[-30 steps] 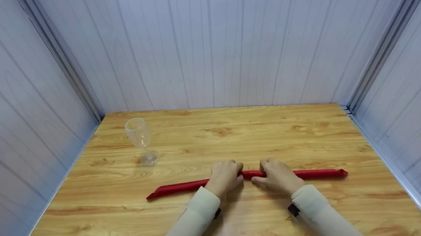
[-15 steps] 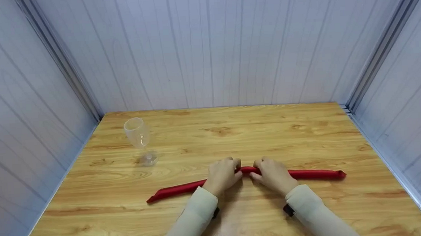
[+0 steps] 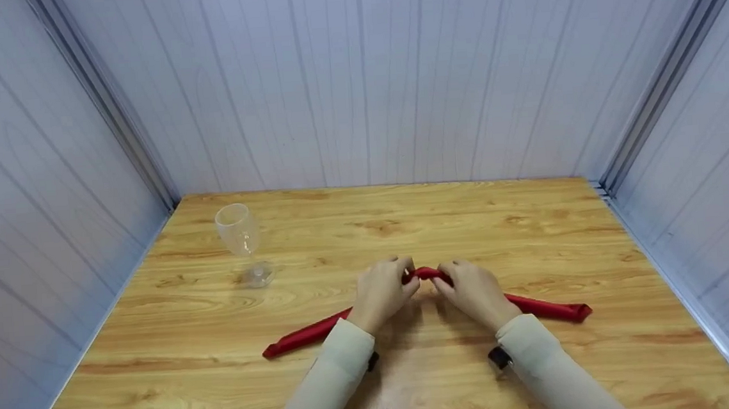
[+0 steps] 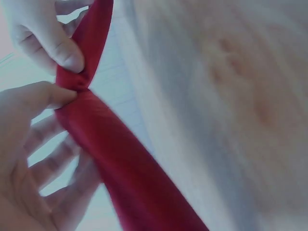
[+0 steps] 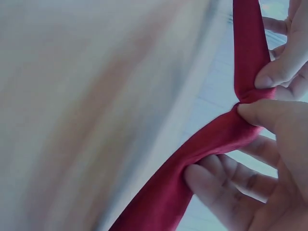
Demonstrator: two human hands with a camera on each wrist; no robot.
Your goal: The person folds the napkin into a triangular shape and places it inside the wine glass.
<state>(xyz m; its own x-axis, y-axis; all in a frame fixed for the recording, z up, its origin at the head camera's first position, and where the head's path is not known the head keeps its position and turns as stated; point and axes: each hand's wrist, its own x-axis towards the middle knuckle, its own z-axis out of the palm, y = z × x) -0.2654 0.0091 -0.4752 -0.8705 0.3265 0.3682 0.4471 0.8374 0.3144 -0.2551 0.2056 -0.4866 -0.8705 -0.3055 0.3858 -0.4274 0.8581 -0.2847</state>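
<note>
A long red strip of rolled cloth (image 3: 545,308) bows upward at its middle, both ends drooping toward the wooden table. My left hand (image 3: 382,293) pinches it just left of the middle, thumb and fingers on opposite sides. Close by on the right, my right hand (image 3: 475,292) pinches the same cloth (image 5: 168,187). Between the two thumbs the cloth (image 4: 115,149) is creased and narrowed, as both wrist views show. The two hands are almost touching. Parts of the cloth behind the hands and wrists are hidden in the head view.
A clear stemmed glass (image 3: 238,232) stands upright on the table (image 3: 379,229), toward the back left. Pale panelled walls (image 3: 356,83) rise behind the table and on both sides.
Both hands have moved away from the body and slightly up, carrying the cloth's middle with them. The cloth has gone from nearly straight to arched, its ends drawn inward. The glass stays put.
</note>
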